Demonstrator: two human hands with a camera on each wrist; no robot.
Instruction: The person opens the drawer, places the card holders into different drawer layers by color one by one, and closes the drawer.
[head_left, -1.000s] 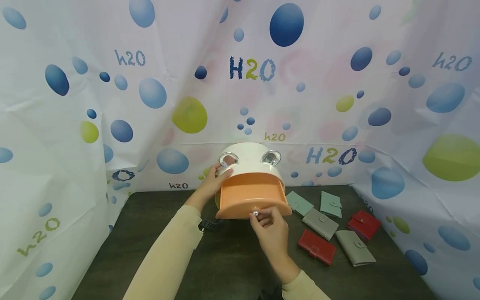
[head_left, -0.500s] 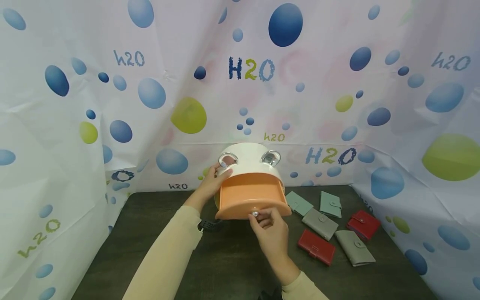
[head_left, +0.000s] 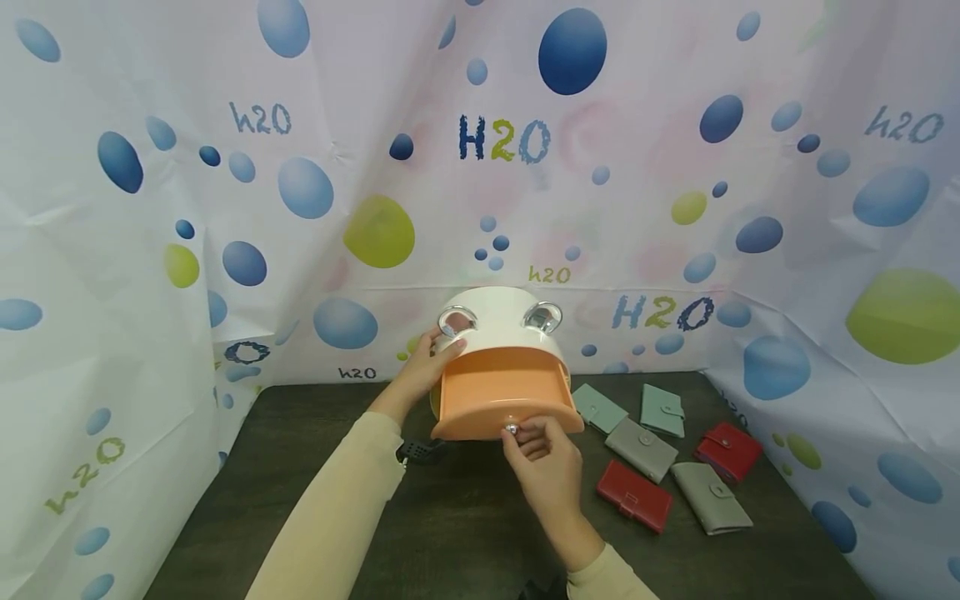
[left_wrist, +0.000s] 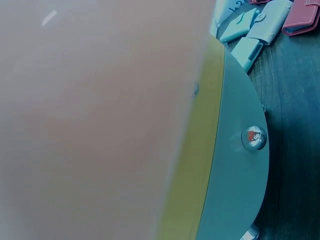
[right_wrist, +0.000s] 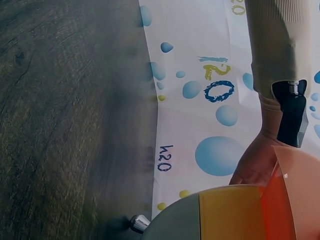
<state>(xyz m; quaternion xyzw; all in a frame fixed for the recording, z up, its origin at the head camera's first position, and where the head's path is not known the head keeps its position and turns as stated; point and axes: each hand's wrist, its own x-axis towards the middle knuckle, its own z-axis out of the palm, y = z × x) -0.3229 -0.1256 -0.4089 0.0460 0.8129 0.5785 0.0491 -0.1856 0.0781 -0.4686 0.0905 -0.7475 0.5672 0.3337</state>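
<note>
I record the orange drawer [head_left: 480,418] near the centre of the frame, just below the middle, standing out from under the white top of the case [head_left: 495,310]. Its long axis runs across the frame, left to right; its front faces the lower edge.

Governing relation, in my judgement: the silver knob [head_left: 512,428], midway along the drawer front, lies directly up-frame of the right hand [head_left: 551,471] and in contact with its fingertips. The right hand is therefore the nearer to the knob; pull and push alike would run between the lower edge and the case, square to the drawer's long axis.

State of hands: the right has thumb and index finger closed in a pinch on the knob, the other fingers bent. The left hand [head_left: 420,371] grips the case at its upper left, thumb over the front edge; its fingers are partly hidden behind. I judge this to be a steadying hold.

My left wrist view shows a bluish-green panel [left_wrist: 235,170] with a bright knob [left_wrist: 254,138], no hand on it; I cannot tell how it joins the drawer.

Also noted: red, grey and pale green wallets [head_left: 642,448] on the table [head_left: 450,533], right of centre.
</note>
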